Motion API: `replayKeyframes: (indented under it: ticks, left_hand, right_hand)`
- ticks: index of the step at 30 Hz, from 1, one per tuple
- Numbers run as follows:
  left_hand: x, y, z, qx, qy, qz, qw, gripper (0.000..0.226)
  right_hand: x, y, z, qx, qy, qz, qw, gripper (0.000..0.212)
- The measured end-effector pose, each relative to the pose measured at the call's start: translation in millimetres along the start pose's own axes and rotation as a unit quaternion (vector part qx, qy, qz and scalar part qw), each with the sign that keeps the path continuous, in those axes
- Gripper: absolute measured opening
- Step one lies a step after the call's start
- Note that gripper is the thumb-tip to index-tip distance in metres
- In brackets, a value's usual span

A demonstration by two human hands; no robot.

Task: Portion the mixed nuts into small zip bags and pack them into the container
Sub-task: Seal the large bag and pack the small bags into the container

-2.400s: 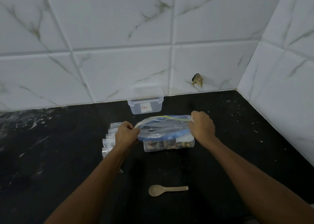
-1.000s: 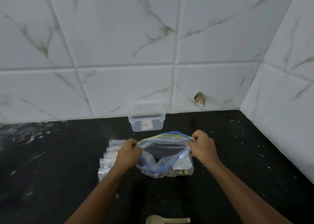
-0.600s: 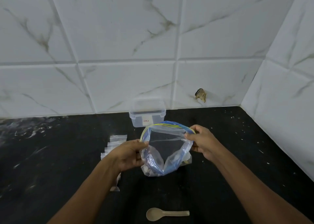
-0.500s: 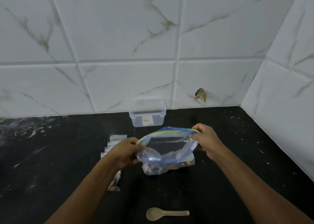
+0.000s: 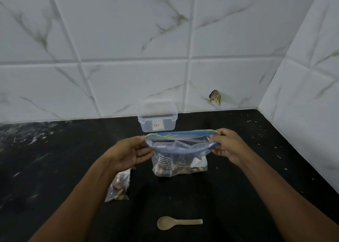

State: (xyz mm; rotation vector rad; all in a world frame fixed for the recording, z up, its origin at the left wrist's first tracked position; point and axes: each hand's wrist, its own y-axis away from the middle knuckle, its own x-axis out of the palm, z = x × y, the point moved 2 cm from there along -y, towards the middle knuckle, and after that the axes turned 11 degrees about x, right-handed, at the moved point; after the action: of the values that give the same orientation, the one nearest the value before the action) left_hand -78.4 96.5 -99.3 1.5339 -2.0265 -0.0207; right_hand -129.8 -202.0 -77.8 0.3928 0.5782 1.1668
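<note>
On the black countertop, at the middle of the scene, a large zip bag of mixed nuts is stood upright with its mouth stretched wide. Its left rim is pinched by the left hand, its right rim by the right hand, fingers and thumb curled on the blue seal at each end. A small zip bag with nuts inside is laid near the left forearm. Farther back, against the tiled wall, a clear container is set. Nearest, a pale spoon is laid flat.
</note>
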Motion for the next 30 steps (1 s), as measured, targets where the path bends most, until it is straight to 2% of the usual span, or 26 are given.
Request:
replayKeyframes:
  ticks: [5,8,13,15,16,19,20,21,23,26,28,30]
  left_hand:
    - [1.6,0.2,2.5,-0.016,0.007,0.002,1.0,0.018]
    - [7.7,-0.7,-0.1,-0.02,-0.042,-0.023,0.999,0.009]
    - [7.8,-5.4,-2.3,0.03,-0.19,-0.091,0.977,0.024]
    - [6.8,-7.3,-4.0,0.082,-0.3,-0.113,0.944,0.025]
    - [7.6,-7.6,-5.6,0.119,-0.373,-0.132,0.911,0.023]
    - [19.1,-3.3,-9.4,0.232,-0.548,-0.202,0.778,0.019]
    - [22.7,-1.2,-8.8,0.255,-0.564,-0.215,0.756,0.019]
    - [24.5,-0.1,-7.2,0.267,-0.566,-0.22,0.748,0.018]
    - [23.6,0.3,-3.6,0.261,-0.561,-0.206,0.758,0.014]
    - [24.0,2.4,-4.8,0.242,-0.551,-0.157,0.783,0.017]
    - [26.7,2.8,-8.2,0.221,-0.531,-0.119,0.809,0.016]
    - [29.1,2.2,-9.6,0.184,-0.474,-0.077,0.857,0.013]
  right_hand:
    - [7.7,0.9,3.1,-0.048,0.037,-0.063,0.996,0.006]
    - [10.9,3.6,5.9,-0.077,0.047,-0.082,0.993,0.004]
    - [6.3,13.8,12.4,-0.021,-0.001,0.012,1.0,0.017]
    - [2.5,12.8,12.0,-0.034,0.011,0.01,0.999,0.013]
    - [2.0,11.4,10.9,-0.048,0.022,0.0,0.999,0.011]
    - [5.0,6.7,8.0,-0.127,0.108,-0.07,0.984,0.009]
    - [6.5,6.2,7.6,-0.162,0.148,-0.094,0.971,0.009]
    - [7.5,5.9,7.3,-0.193,0.191,-0.114,0.956,0.011]
    - [7.5,7.5,6.9,-0.23,0.291,-0.137,0.919,0.012]
    - [5.4,9.6,5.7,-0.201,0.409,-0.101,0.884,0.011]
    - [3.2,8.8,6.1,-0.172,0.437,-0.061,0.881,0.009]
    - [1.9,9.0,9.5,-0.162,0.413,-0.016,0.896,0.011]
